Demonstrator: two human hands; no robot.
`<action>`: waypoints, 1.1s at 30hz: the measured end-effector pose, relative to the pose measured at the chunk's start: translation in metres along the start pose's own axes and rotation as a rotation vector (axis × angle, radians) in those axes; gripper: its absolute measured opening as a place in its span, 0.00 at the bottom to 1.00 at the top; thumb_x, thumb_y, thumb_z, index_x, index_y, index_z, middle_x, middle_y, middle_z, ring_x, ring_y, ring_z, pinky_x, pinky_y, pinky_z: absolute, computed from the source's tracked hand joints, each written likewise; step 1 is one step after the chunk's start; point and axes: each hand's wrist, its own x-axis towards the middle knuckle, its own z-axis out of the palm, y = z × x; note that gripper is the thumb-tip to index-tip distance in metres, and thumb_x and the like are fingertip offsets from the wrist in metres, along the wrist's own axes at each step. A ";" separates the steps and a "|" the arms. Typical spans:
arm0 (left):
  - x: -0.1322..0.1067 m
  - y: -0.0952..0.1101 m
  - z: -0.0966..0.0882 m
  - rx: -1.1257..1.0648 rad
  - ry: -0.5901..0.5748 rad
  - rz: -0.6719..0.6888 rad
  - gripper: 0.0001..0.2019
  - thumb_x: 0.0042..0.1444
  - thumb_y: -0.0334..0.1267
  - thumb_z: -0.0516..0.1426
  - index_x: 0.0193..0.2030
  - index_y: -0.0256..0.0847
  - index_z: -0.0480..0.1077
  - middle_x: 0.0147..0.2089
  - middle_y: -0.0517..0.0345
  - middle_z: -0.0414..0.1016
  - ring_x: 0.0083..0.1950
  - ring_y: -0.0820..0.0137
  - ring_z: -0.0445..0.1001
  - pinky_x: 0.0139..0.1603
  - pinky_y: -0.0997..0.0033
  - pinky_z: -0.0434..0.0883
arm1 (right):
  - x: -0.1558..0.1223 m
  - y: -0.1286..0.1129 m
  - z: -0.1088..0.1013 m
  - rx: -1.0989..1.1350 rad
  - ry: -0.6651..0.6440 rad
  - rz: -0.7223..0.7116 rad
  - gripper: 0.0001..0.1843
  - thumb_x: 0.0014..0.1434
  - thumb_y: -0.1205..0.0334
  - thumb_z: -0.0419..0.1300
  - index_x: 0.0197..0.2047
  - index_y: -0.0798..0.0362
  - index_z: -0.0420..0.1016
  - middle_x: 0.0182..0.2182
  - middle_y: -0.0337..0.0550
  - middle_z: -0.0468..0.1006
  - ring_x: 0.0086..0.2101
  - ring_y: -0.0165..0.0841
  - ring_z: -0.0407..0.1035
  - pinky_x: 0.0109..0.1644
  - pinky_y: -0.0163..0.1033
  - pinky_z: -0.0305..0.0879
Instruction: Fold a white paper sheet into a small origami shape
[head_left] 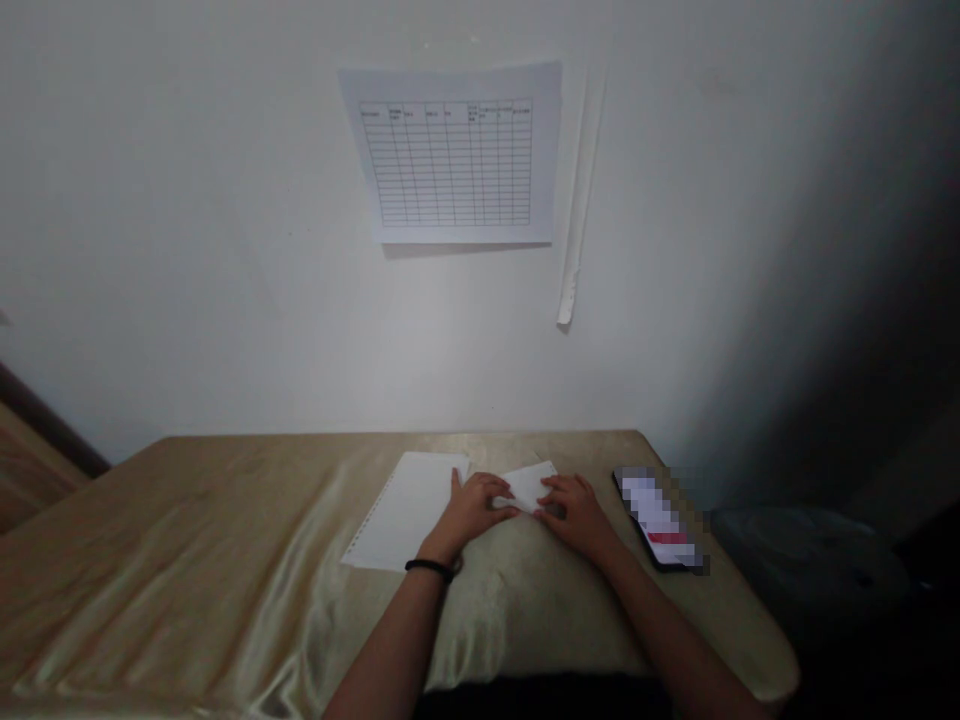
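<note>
A small folded sheet of white paper (527, 484) lies on the cloth-covered table between my hands. My left hand (477, 508) pinches its left side, thumb and fingers closed on the edge, and one finger is stretched up over the loose sheets. On the right side, my right hand (574, 512) holds the same paper between thumb and fingers. A stack of white loose-leaf paper (409, 510), with a row of punched holes along its left edge, lies flat just left of my left hand, partly covered by it. A black band circles my left wrist.
A phone (660, 520) with a lit, pixelated screen rests on the table at the right. Shiny gold cloth (247, 560) covers the table, wrinkled at the left. On the wall behind hang a printed table sheet (457, 160) and a narrow white strip (577, 220).
</note>
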 end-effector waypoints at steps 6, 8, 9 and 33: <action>0.003 0.000 0.006 0.031 0.047 -0.093 0.11 0.64 0.45 0.57 0.51 0.49 0.75 0.58 0.55 0.76 0.63 0.61 0.69 0.72 0.33 0.33 | 0.000 -0.004 -0.002 0.015 -0.009 0.036 0.06 0.58 0.60 0.63 0.40 0.47 0.80 0.53 0.46 0.78 0.57 0.42 0.68 0.67 0.58 0.51; 0.004 0.001 0.012 0.028 0.100 -0.073 0.13 0.64 0.42 0.56 0.55 0.50 0.71 0.57 0.56 0.77 0.62 0.63 0.69 0.72 0.36 0.37 | 0.001 -0.004 -0.002 0.021 -0.018 0.043 0.07 0.58 0.60 0.63 0.41 0.47 0.80 0.53 0.46 0.78 0.57 0.42 0.67 0.66 0.57 0.52; 0.004 0.001 0.014 0.027 0.105 -0.060 0.15 0.64 0.41 0.56 0.57 0.51 0.69 0.55 0.57 0.77 0.61 0.63 0.70 0.72 0.37 0.39 | 0.001 -0.004 -0.001 0.021 -0.024 0.047 0.08 0.58 0.60 0.63 0.42 0.47 0.79 0.53 0.46 0.77 0.57 0.42 0.67 0.66 0.56 0.52; 0.005 0.007 0.014 0.162 0.057 0.018 0.11 0.65 0.50 0.56 0.43 0.56 0.79 0.59 0.61 0.77 0.63 0.59 0.67 0.68 0.26 0.36 | 0.003 0.000 -0.004 0.060 -0.098 0.091 0.11 0.61 0.61 0.57 0.45 0.48 0.77 0.55 0.44 0.75 0.59 0.39 0.64 0.67 0.50 0.48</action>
